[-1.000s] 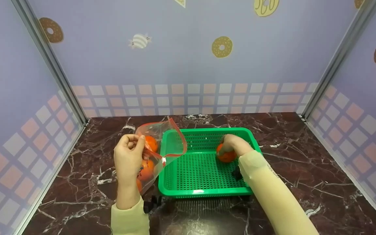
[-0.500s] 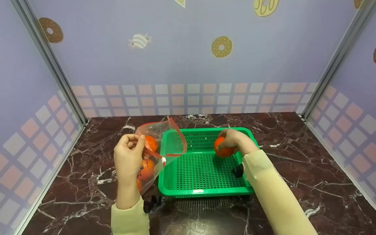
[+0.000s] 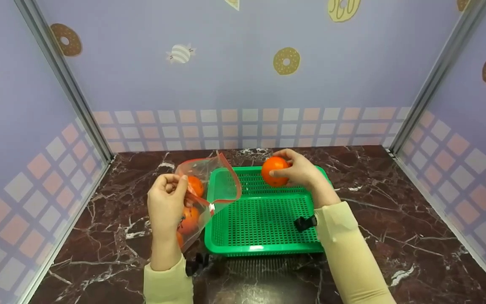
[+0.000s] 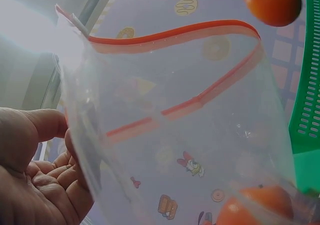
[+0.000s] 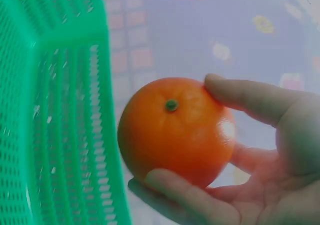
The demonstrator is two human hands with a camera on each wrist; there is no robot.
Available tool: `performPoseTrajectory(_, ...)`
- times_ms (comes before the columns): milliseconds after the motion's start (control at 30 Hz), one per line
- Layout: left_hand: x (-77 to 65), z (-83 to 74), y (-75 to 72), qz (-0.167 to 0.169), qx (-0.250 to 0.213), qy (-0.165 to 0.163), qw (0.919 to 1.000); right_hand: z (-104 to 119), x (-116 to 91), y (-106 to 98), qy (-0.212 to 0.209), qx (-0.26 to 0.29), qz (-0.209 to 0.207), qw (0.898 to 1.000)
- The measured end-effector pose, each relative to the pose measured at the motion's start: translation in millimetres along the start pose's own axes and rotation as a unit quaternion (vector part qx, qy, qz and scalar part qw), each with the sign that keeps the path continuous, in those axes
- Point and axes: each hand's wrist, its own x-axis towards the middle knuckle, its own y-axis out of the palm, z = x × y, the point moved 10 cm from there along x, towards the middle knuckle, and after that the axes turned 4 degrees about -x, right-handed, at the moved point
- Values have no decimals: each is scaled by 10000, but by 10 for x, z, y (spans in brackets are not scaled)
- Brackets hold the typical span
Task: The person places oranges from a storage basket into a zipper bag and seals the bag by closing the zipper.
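My right hand [image 3: 301,169] grips an orange [image 3: 274,171] above the back of a green plastic basket [image 3: 264,249]. In the right wrist view, thumb and fingers hold the orange [image 5: 175,132] from one side, its green stem spot showing. My left hand [image 3: 167,204] pinches the edge of a clear zip bag [image 3: 222,185] with a red-orange rim, left of the basket. The bag's mouth gapes toward the basket in the left wrist view. Inside the bag lie several oranges [image 3: 189,220], partly hidden by the left hand.
The basket stands on a dark marbled tabletop [image 3: 112,236], and the bag's mouth overlaps its left rim. Patterned lilac walls [image 3: 243,84] enclose the back and both sides. A black wrist camera [image 3: 305,223] juts from the right sleeve over the basket.
My right hand has lifted the orange from the basket floor, up and to the left, above the back rim. The left hand and the bag have stayed in place.
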Motion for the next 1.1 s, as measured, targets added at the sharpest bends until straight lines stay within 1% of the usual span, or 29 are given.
performPoseTrajectory(100,-4,-2,-3,-3,5,-1,10000,175,-80,60,-304,310,-51,9990)
performPoseTrajectory(233,-13,-7,-5,1,34,15,10000,432,-188,201,-701,777,28,9945)
performPoseTrajectory(333,-17,-14,-6,12,65,62,10000,620,-257,338,-1006,918,104,9906)
performPoseTrajectory(467,-14,-18,-2,30,57,106,9999,805,-316,533,-1287,657,108,9894)
performPoseTrajectory(633,-9,3,-7,25,54,64,10000,980,-349,802,-1604,273,113,9866)
performPoseTrajectory(800,-10,-13,-8,32,12,93,10000,1108,-368,1075,-1941,115,381,9802)
performPoseTrajectory(967,-3,-3,0,94,-58,58,9999,1150,-383,1259,-2028,-4,723,9765)
performPoseTrajectory(1100,-2,-8,-1,81,-133,62,9999,1154,-387,1310,-1999,-42,871,9759)
